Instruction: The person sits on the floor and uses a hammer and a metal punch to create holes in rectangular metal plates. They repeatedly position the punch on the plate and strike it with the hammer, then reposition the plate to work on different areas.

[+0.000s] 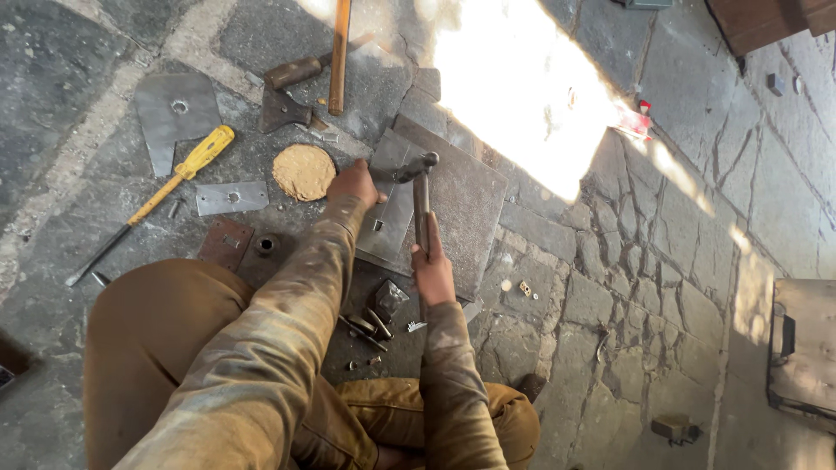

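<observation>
My right hand [433,271] grips the handle of a hammer [420,190], whose head rests near the top of a thin sheet-metal piece [392,228]. That piece lies on a thick dark steel plate [466,200] on the stone floor. My left hand [353,183] is closed on a small tool held against the sheet's upper left edge; what it is stays unclear. Both sleeves are dusty brown, and my knees frame the bottom of the view.
A yellow-handled screwdriver [165,193], a round tan disc [303,171], flat metal cutouts [174,109] and a second hammer [292,73] lie at the left. Small metal parts [374,324] sit between my knees. A metal box [801,348] stands at the right.
</observation>
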